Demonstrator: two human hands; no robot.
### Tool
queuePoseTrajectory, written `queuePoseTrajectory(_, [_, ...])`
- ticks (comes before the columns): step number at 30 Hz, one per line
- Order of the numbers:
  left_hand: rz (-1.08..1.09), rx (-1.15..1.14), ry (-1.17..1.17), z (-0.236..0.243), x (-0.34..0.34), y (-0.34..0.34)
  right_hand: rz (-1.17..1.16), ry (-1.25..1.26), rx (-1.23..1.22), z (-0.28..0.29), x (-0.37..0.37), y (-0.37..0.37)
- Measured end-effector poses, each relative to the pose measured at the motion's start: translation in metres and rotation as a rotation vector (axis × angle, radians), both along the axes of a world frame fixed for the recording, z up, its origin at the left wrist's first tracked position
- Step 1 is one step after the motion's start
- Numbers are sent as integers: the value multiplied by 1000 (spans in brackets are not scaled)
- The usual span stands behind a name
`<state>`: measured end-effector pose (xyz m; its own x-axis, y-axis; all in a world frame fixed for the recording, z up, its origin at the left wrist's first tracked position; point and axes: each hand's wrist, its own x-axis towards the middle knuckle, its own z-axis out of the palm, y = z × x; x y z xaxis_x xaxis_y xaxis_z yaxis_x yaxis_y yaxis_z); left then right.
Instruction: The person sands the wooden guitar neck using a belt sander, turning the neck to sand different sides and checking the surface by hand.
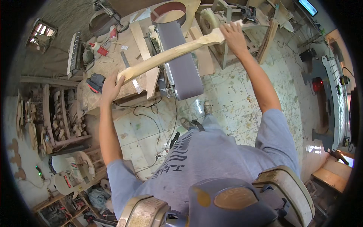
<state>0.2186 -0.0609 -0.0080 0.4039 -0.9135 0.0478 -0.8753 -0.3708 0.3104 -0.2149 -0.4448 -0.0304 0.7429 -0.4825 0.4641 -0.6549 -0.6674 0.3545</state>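
Note:
A long, pale, shaped wooden piece [172,53] stretches slantwise between my two hands, its right end higher in the picture. My left hand [111,87] is closed round its near left end. My right hand [234,39] grips the broader, notched right end, with a pale tip showing past the fingers. The middle of the wood crosses over the grey belt of a belt sander [185,77]. Whether the wood touches the belt, I cannot tell.
Left of the sander, a wooden workbench [113,66] holds a red bottle [99,48], a metal ruler [130,72] and boards. A wide sanding-belt loop [184,17] stands behind the sander. A black cable [157,121] trails over the tiled floor. Wood offcuts [66,117] fill a rack at left.

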Motion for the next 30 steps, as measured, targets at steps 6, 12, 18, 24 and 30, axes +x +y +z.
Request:
queuePoseTrajectory(6, [-154, -124, -76, -11, -35, -90, -58, 50, -3, 1, -89, -40])
queuePoseTrajectory(12, [-263, -177, -73, -17, -80, -169, -65, 13, 1, 0, -170, -77])
queuePoseTrajectory(18, [-273, -194, -72, -27, -113, -211, -103, 91, -9, 12, -214, -104])
queuePoseTrajectory(24, [-207, -184, -74, -29, -145, -224, -177, 175, -7, 13, -223, -144])
queuePoseTrajectory(30, [-149, -227, -35, -28, -125, -202, -132, 148, -14, 1, -178, -157])
